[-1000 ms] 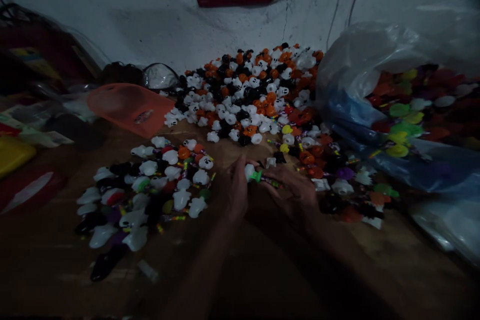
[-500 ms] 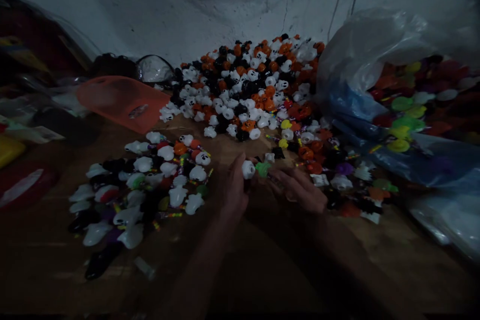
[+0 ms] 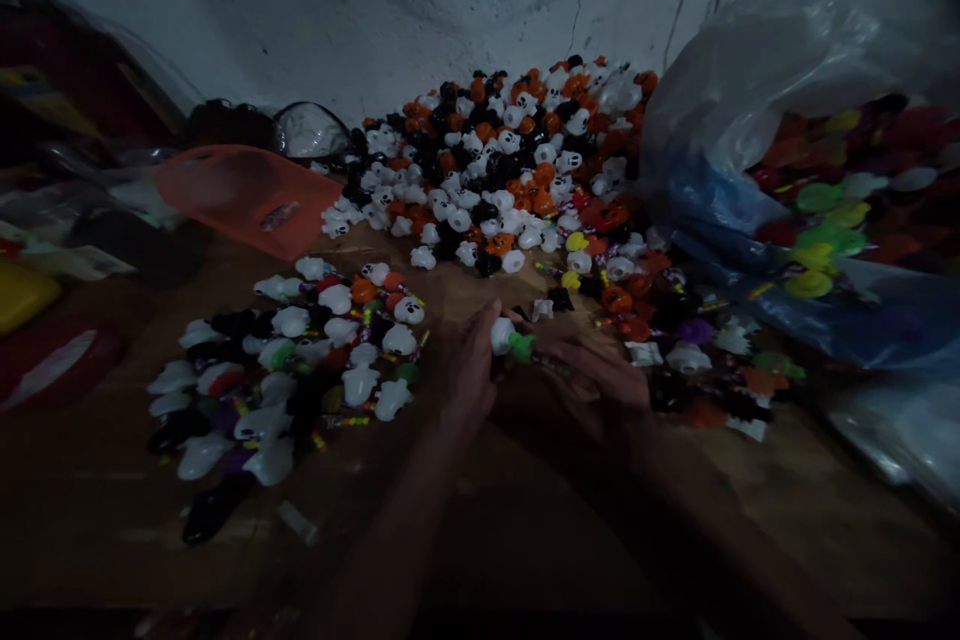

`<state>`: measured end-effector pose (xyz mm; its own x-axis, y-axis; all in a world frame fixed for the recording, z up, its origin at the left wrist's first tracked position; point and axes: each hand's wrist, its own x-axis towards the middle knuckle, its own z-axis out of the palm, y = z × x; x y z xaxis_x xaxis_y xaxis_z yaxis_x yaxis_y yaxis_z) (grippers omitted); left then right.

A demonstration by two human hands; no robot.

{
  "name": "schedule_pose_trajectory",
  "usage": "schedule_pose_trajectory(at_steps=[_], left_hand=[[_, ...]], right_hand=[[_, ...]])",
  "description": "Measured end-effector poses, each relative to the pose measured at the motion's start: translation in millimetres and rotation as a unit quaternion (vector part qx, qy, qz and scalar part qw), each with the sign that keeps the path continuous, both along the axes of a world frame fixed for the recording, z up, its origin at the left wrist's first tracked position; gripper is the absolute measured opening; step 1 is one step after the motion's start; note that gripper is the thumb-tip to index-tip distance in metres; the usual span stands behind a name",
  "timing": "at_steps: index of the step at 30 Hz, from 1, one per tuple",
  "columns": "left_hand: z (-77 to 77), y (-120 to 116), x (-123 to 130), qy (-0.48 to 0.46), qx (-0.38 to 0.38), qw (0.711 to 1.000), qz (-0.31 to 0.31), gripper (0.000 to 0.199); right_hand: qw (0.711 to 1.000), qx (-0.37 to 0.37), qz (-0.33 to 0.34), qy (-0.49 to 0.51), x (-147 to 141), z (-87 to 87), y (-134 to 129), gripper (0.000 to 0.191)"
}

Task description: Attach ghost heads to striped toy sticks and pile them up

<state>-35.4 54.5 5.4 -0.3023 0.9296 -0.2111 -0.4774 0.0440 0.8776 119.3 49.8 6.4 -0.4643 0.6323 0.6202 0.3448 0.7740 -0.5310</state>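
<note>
Over the middle of the table, my left hand (image 3: 474, 360) is closed around a small white plastic ghost head (image 3: 502, 335). My right hand (image 3: 596, 375) pinches a candy-filled tube with a green cap piece (image 3: 520, 347) at its left end. The green piece meets the open side of the white head; whether it sits inside cannot be made out. To the left lies a group of ghost-topped candy tubes (image 3: 360, 382). Beyond my hands rises a big heap of white, black and orange heads (image 3: 480, 170).
A clear plastic bag (image 3: 705, 150) holding colourful pieces stands at the right, with loose candy tubes and caps (image 3: 686, 357) before it. An orange plastic scoop-like piece (image 3: 247, 195) lies at the back left. A white wall (image 3: 285, 20) closes off the back.
The green piece and the white head, apart before, now touch. My right hand has moved left towards my left hand. The view has shifted slightly.
</note>
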Motion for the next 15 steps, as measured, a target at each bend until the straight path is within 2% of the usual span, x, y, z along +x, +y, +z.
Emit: schedule_pose_trajectory(at_steps=[4,8,12,15], left_hand=[[2.0,-1,-2,0.077,0.027,0.996,-0.038,0.032],[-0.2,0,0,0.120,0.034,0.992,-0.028,0.033],[-3.7,1,5,0.108,0.032,0.993,-0.032,0.034],[-3.7,0,12,0.089,0.016,0.995,-0.028,0.033]], right_hand=[[1.000,0.000,0.006,0.015,2,-0.9,10,0.024],[1.000,0.026,-0.005,0.006,3,-3.2,9,0.026],[0.999,0.015,0.011,-0.032,2,0.4,-2,0.035],[0.999,0.026,-0.009,-0.040,0,2.9,-7,0.038]])
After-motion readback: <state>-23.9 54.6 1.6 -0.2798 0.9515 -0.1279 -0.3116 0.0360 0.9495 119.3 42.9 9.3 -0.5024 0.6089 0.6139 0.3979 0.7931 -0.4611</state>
